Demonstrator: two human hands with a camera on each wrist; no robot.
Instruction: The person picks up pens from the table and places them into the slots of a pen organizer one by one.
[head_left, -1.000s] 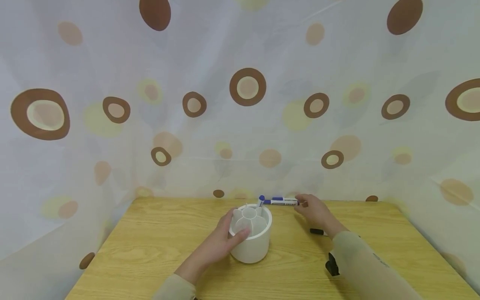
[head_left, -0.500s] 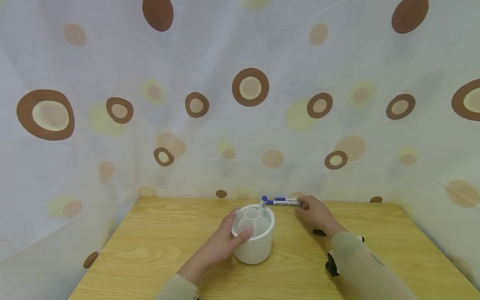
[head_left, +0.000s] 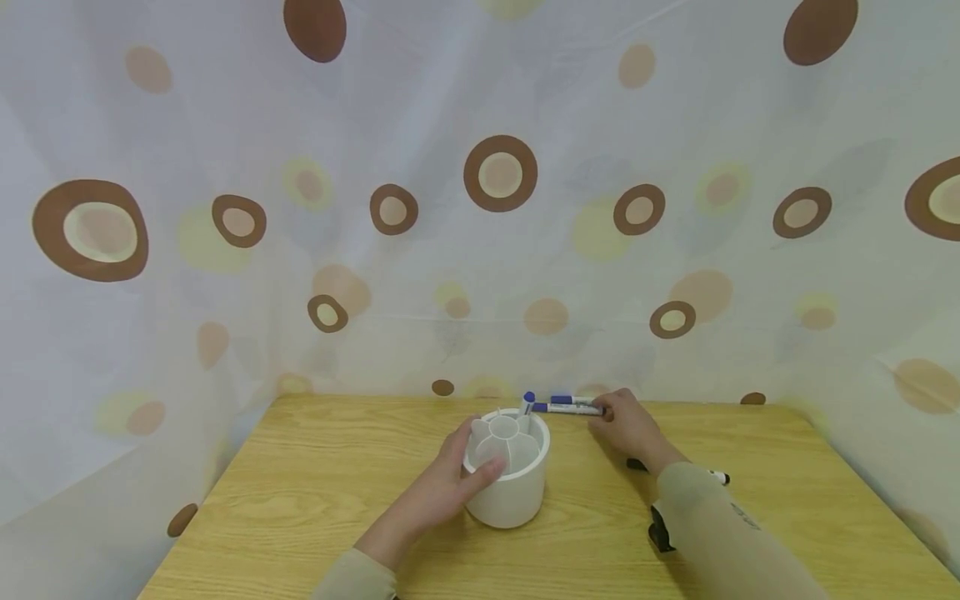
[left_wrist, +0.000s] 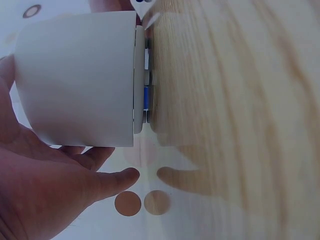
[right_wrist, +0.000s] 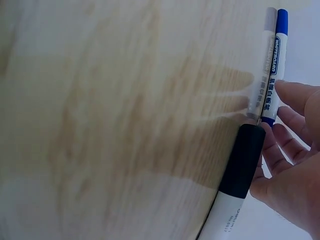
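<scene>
My left hand (head_left: 446, 483) grips a white round pen holder (head_left: 506, 496) at its left side, the thumb over the rim; in the left wrist view the pen holder (left_wrist: 77, 80) fills the upper left. Inside are several petal-like compartments, and a blue-capped marker (head_left: 528, 403) stands in the back one. At the table's far edge, my right hand (head_left: 628, 425) pinches the right end of a white whiteboard marker (head_left: 567, 409) with a blue cap. A second blue-capped marker (head_left: 572, 400) lies just behind it. The right wrist view shows fingertips on the whiteboard marker (right_wrist: 274, 75).
A black-capped marker (head_left: 718, 477) lies partly hidden under my right forearm; its black cap (right_wrist: 242, 160) looms close in the right wrist view. A small black object (head_left: 660, 533) shows beside the right sleeve. The wooden table (head_left: 300, 500) meets a dotted curtain (head_left: 420, 275) behind.
The front whiteboard marker sits slightly nearer to me, with a wider gap to the one behind. The head view has shifted a little. My left hand and the pen holder stay put.
</scene>
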